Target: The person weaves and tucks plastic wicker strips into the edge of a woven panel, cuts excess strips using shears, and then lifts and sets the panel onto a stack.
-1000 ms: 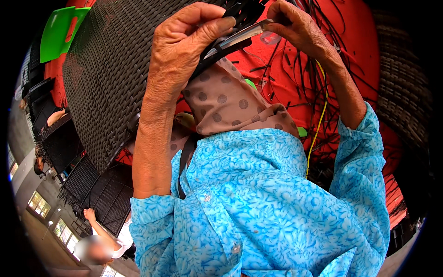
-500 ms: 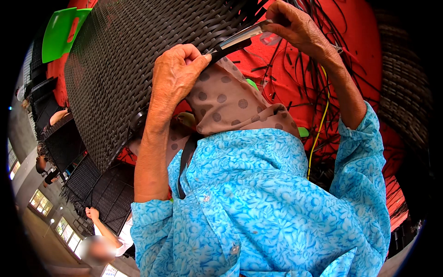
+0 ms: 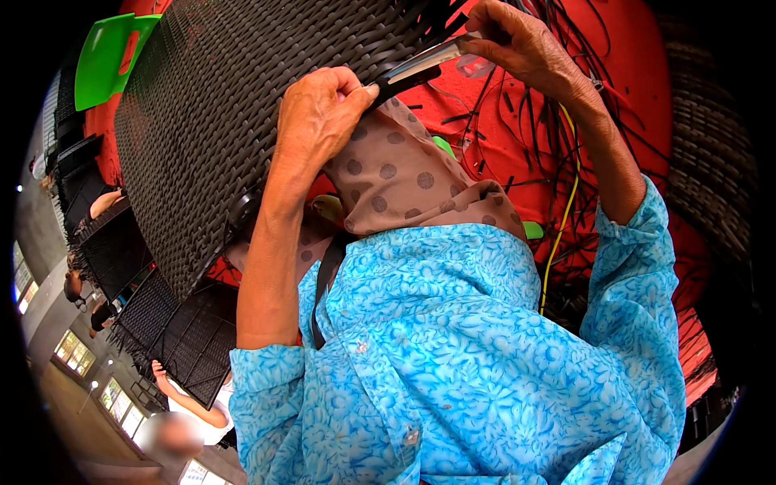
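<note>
A large dark woven panel (image 3: 234,105) of flat synthetic strips leans across my lap, over trousers with dark dots. At its edge, my left hand (image 3: 319,113) is closed, thumb and fingertips pinching the near end of a flat glossy dark strip (image 3: 422,63). The strip runs up to the right and catches the light. My right hand (image 3: 525,50) is closed round its far end, thumb underneath and fingers curled over. Just below lies a short black edge piece of the panel. The fingertips of both hands partly cover the strip's ends.
Red cloth (image 3: 622,73) spreads behind, strewn with loose dark strips (image 3: 529,121) and short offcuts. A yellow cord (image 3: 572,186) hangs by my right forearm. A green plastic piece (image 3: 101,65) stands at far left. More woven pieces (image 3: 190,339) and another person's arm (image 3: 194,406) show at lower left.
My left hand has shifted slightly to the right and up along the strip. The right hand stays nearly in place. At lower left, the other person's arm has moved a little.
</note>
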